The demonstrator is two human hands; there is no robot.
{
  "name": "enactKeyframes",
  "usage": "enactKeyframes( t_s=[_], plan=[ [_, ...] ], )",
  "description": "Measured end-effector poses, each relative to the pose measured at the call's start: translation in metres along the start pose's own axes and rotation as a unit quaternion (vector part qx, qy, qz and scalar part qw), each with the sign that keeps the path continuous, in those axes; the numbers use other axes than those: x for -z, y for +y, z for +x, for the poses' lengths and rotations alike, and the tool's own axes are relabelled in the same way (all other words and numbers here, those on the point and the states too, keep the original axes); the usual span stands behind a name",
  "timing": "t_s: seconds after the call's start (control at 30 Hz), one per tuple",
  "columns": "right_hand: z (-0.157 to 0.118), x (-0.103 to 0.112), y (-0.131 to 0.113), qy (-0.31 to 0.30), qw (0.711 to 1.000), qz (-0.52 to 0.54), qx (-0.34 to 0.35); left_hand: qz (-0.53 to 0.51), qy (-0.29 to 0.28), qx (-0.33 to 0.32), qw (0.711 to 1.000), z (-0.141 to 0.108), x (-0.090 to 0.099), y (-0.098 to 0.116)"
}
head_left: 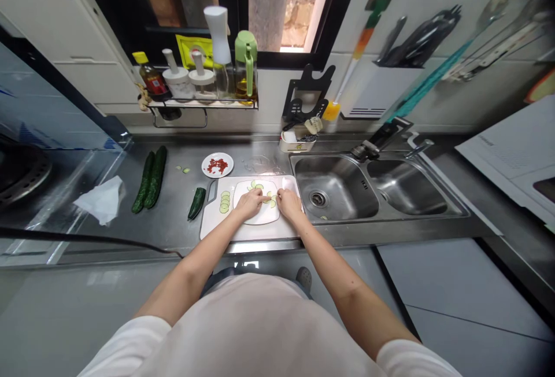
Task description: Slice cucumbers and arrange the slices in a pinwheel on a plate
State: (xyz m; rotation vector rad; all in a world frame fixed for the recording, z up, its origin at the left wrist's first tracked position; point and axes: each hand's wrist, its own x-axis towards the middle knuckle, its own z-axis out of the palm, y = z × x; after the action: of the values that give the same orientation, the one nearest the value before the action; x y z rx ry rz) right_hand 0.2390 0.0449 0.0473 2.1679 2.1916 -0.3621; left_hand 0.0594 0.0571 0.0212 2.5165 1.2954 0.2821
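A white plate [255, 219] with rounded corners lies on a white cutting board [212, 228]. Curved cucumber slices [256, 185] are laid around part of its rim, and more are between my hands. My left hand [250, 204] is over the plate's middle, fingers bent together, tips by the slices. My right hand [289, 202] is at the plate's right edge with its fingers closed in a pinch. What either hand holds is too small to make out. Left of the plate, a row of overlapping cucumber slices [224, 201] rests on the board.
Left of the board lie a cut cucumber piece [196, 203] and two whole cucumbers [150, 180]. Behind is a small plate [211, 172] with chopped red pieces. A double sink [333, 186] adjoins on the right. A condiment rack [203, 104] hangs under the window; crumpled tissue [102, 199] lies left.
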Motion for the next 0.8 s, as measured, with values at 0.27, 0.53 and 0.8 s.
enactKeyframes(
  t_s=[0.27, 0.53, 0.8],
  plan=[
    [-0.0035, -0.0033, 0.0040, -0.005, 1.000, 0.003, -0.006, 0.009, -0.006, -0.005, 1.000, -0.0007, -0.0024, 0.0023],
    [-0.0058, -0.0071, 0.0031, 0.004, 1.000, 0.021, -0.023, 0.001, -0.015, -0.010, 1.000, 0.0025, -0.0015, 0.0019],
    [-0.0092, -0.0047, 0.0021, 0.009, 0.997, 0.046, -0.062, -0.025, 0.002, 0.017, 1.000, -0.0005, -0.0041, -0.0007]
  ],
)
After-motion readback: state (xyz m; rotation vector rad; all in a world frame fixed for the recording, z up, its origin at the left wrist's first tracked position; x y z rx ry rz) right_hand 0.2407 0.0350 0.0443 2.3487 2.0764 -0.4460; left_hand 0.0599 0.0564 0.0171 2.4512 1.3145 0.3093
